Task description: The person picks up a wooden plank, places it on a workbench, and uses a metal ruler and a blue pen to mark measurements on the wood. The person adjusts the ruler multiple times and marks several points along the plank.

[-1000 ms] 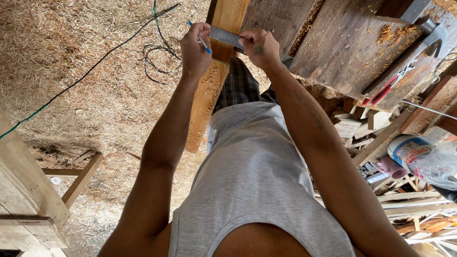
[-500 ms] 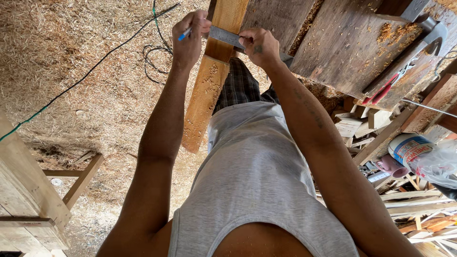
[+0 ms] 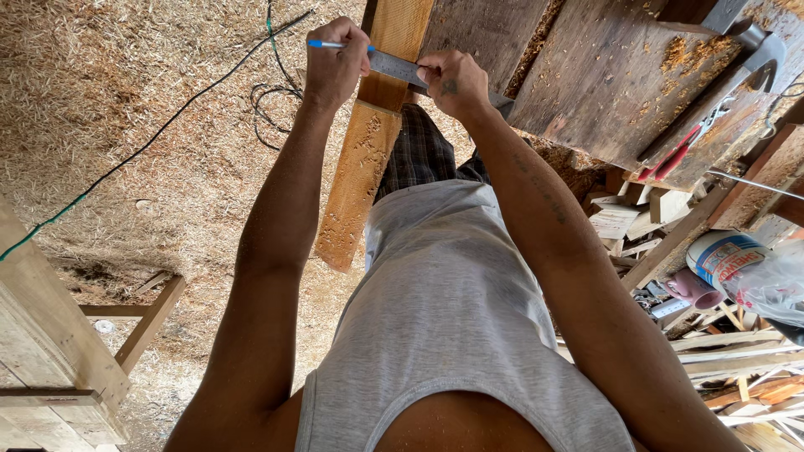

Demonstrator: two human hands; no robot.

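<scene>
Ruler (image 3: 392,64) squared across plank (image 3: 360,159), pen (image 3: 325,43) at its left end.
Left hand (image 3: 335,71) grasps pen; right hand (image 3: 452,84) pinches ruler. Plank runs lengthwise away, overhanging the desk (image 3: 603,75) edge.

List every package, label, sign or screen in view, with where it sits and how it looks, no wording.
Labelled tub: right edge, among wood offcuts; round, white, with an orange and blue label band.
Clear plastic bag: just right of the tub, crumpled, see-through.
No signs or screens show.
</scene>
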